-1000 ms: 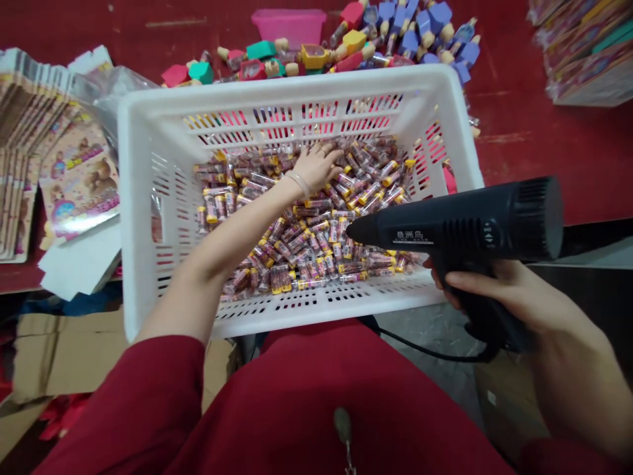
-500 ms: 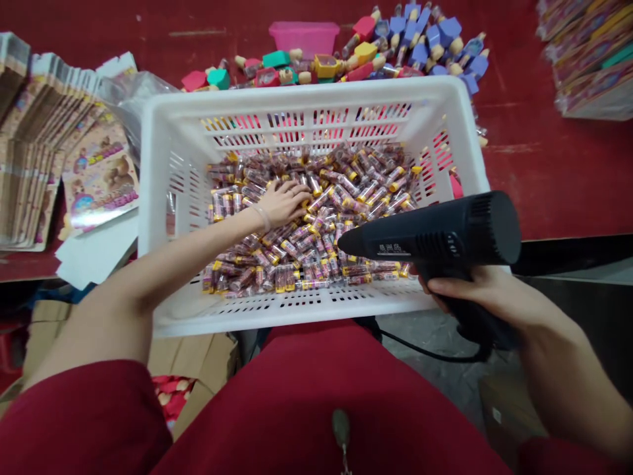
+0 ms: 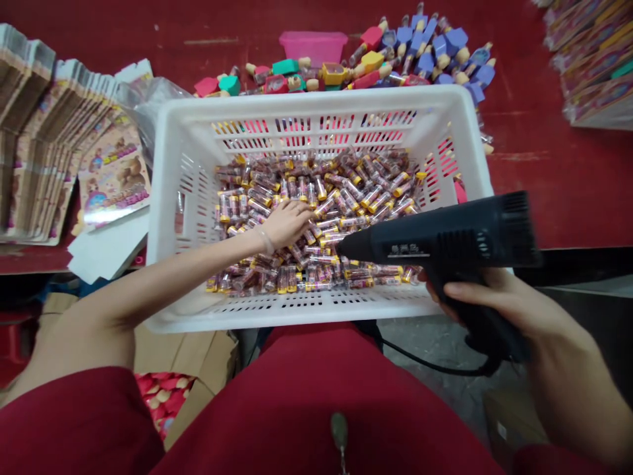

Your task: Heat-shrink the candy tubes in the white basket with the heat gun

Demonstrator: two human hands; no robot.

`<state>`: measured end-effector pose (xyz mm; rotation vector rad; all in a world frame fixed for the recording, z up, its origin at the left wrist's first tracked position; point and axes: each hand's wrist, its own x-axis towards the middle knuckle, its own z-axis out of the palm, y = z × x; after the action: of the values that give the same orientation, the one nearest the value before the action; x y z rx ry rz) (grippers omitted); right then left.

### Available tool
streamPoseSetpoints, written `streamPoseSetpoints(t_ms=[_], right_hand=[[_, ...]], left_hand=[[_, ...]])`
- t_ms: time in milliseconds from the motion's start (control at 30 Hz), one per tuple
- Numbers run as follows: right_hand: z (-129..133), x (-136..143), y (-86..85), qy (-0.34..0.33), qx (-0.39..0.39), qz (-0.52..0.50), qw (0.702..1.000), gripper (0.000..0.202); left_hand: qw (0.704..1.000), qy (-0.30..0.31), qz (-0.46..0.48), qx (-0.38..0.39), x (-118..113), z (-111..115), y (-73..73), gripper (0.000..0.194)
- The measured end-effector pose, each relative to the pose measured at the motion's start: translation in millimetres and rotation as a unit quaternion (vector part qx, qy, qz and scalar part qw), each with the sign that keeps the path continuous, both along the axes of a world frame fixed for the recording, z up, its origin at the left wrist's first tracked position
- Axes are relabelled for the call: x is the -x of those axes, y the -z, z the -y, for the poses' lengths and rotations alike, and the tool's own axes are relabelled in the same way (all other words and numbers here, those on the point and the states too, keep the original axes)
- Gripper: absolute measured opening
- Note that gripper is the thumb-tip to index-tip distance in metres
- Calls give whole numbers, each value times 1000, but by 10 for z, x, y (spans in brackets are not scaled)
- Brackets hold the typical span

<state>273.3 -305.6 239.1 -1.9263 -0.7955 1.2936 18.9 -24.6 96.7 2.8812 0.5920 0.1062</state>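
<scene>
Left hand point(image 3: 289, 223) flat, fingers spread on tubes point(image 3: 346, 191) in basket point(image 3: 168, 198); right hand point(image 3: 489, 303) grips heat gun point(image 3: 445, 241). Keep nozzle off fingers, sweep evenly.

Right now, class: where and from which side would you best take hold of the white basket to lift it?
Probably by the solid top rim of the white basket, with a hand on each short side. The walls flare outward and the rim forms a lip to hook fingers under. The left hand is inside among the small tubes; the right hand holds the heat gun.
</scene>
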Motion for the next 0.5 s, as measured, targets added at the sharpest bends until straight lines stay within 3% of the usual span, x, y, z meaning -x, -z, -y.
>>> streamPoseSetpoints(t_ms=[100,200,333,500], right_hand=[[-100,52,57,2,-37,-19,999,56],[-213,34,2,57,-93,8,994,50],[-263,-104,-133,127,-135,51,981,47],[-207,-163,-94,115,-60,59,990,53]], left_hand=[[998,-53,-23,0,-190,21,34,55],[995,-24,-95,15,-189,333,142,70],[992,74,-103,4,142,795,259,71],[989,135,-61,0,447,915,358,60]])
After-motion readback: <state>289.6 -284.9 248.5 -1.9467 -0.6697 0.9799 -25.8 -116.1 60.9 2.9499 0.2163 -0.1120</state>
